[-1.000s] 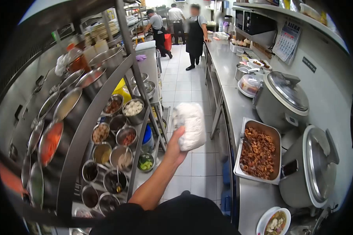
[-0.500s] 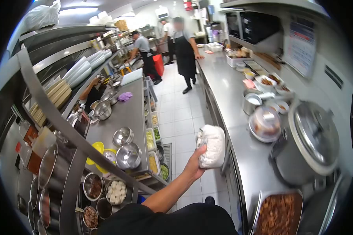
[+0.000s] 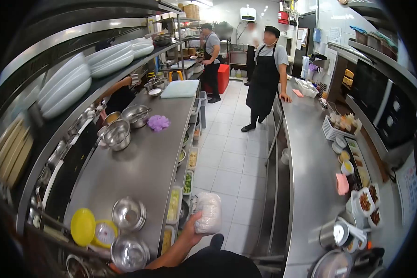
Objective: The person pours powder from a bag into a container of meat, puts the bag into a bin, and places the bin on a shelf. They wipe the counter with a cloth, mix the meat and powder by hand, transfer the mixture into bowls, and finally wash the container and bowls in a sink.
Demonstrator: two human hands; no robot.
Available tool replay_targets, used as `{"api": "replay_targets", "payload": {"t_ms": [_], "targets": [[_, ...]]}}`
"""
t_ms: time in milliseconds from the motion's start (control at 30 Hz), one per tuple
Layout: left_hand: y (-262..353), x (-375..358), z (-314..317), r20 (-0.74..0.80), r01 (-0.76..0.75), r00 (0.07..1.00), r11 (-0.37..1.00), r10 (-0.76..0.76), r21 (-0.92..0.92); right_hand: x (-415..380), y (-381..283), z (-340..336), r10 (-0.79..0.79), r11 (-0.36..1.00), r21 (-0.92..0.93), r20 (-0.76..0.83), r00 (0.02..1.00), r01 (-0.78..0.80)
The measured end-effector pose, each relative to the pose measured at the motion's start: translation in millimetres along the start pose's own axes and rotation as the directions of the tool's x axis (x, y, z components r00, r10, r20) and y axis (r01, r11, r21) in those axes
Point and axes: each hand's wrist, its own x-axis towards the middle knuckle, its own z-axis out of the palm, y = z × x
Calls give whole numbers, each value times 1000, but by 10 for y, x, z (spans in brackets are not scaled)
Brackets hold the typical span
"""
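Note:
My left hand [image 3: 191,230] comes in from the bottom of the view, its fingers closed on a white plastic-wrapped package [image 3: 208,213]. The package is rounded and bulky; its contents I cannot make out. It is held over the floor aisle, near the left counter's edge. A row of tubs with chopped food, one holding green pieces [image 3: 188,182], sits below that edge. My right hand is not in view.
Steel bowls [image 3: 129,214], a yellow-framed scale [image 3: 105,233] and a purple cloth [image 3: 158,123] rest on the left counter [image 3: 111,180]. A person in a black apron [image 3: 264,76] leans on the right counter [image 3: 306,153]. Other people work further back. Stacked white plates [image 3: 67,85] fill the left shelf.
My view has turned up and to the right down the aisle, further forward along the counters. The package, still in my left hand, now appears lower and further left in view.

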Motion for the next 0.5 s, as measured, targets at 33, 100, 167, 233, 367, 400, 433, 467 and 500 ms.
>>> {"api": "replay_targets", "payload": {"t_ms": [33,100,167,233,367,400,433,467,500], "targets": [[137,248,15,2,27,1000,1000,-27,-3,196,-61,-54,28,1000,0,12,1000,-28],[460,718,161,92,17,996,999,-13,-41,551,-94,-118,95,995,-1,32,995,-95],[753,1279,296,169,-31,985,999,36,-32,834,0,-158,179,984,3,51,982,-180],[1098,1725,545,148,-88,985,996,89,-14,1023,157,-197,279,959,22,72,958,-281],[1601,2653,1021,199,-241,949,970,244,-38,1324,622,-198,481,865,110,99,871,-490],[1703,2901,1086,212,-290,932,956,293,-49,1405,743,-177,527,833,126,113,843,-538],[1787,3131,1133,208,-311,926,949,314,-48,1501,843,-167,565,802,146,126,815,-579],[1861,3340,1156,205,-334,919,942,336,-47,1617,942,-150,596,774,159,144,790,-613],[1942,3557,1168,202,-358,911,933,359,-45,1766,1041,-142,621,748,174,158,768,-641]]}}
